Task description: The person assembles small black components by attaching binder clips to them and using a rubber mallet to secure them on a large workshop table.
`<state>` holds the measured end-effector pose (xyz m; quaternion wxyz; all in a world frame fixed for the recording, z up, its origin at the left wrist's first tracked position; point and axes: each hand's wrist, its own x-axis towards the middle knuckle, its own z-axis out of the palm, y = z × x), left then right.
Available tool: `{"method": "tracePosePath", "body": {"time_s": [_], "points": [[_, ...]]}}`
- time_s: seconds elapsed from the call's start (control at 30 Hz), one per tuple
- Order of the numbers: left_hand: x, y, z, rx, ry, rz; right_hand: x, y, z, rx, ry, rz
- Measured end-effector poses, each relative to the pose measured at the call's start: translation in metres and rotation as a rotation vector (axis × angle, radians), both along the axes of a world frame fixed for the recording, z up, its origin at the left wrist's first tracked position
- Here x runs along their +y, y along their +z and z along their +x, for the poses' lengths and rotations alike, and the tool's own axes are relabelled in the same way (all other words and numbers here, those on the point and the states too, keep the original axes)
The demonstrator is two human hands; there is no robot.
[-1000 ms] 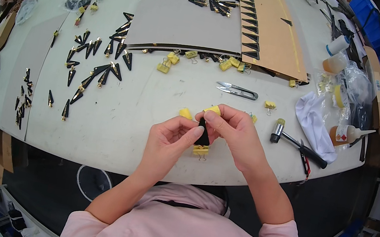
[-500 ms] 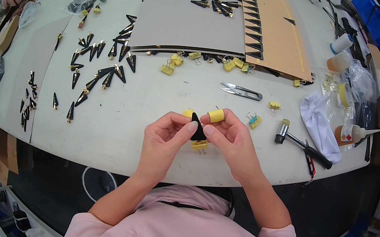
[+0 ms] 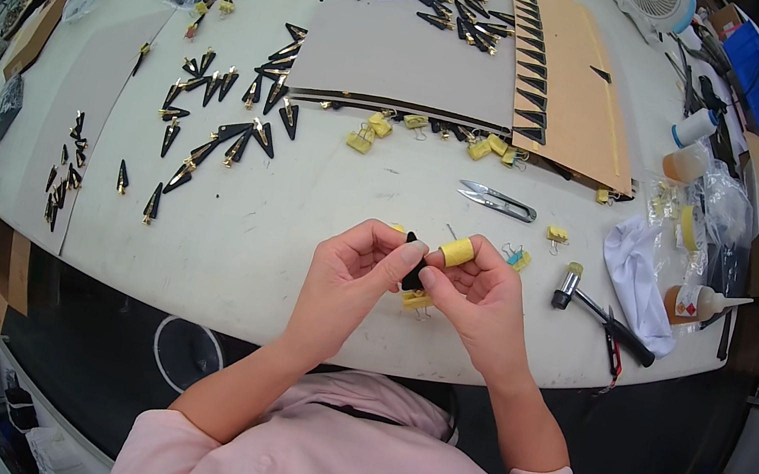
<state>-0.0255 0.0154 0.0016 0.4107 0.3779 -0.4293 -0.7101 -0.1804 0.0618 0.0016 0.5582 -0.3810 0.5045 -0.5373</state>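
Observation:
Close to the table's front edge, my left hand (image 3: 349, 277) and my right hand (image 3: 482, 301) meet around a small black pointed piece (image 3: 412, 273). My left thumb and fingers pinch it from one side; my right thumb and fingertips press on its other side. Yellow tape (image 3: 456, 252) wraps my right index finger, and a bit of yellow shows behind my left fingertips. A yellow-padded binder clip (image 3: 416, 300) shows just under the piece; whether it grips the piece is hidden.
Black triangular pieces with gold tips (image 3: 196, 154) lie scattered at left, more on a grey board (image 3: 411, 60). A tan board (image 3: 577, 94) carries a row of black triangles. Thread snips (image 3: 497, 201), a hammer (image 3: 605, 312), a white cloth (image 3: 638, 278) and a glue bottle (image 3: 692, 304) lie rightward.
The whole view has shifted a little. The black piece has turned between my fingers, and less of its flat face shows. Both hands keep their hold on it.

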Motion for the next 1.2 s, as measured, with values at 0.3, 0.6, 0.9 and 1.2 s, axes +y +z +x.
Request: {"method": "tracePosePath", "body": {"time_s": [0.3, 0.6, 0.9, 1.2], "points": [[-0.009, -0.002, 0.01, -0.001, -0.123, 0.002, 0.001, -0.002, 0.004, 0.212, -0.015, -0.087], [-0.002, 0.008, 0.009, 0.065, -0.154, 0.002, -0.003, 0.006, -0.004, -0.124, -0.003, 0.026], [0.0, 0.011, 0.007, 0.118, -0.162, 0.037, 0.0, 0.008, -0.008, -0.173, 0.004, 0.047], [0.008, 0.015, 0.002, -0.217, -0.031, -0.321, 0.003, 0.002, -0.004, -0.248, -0.045, 0.046]]}}
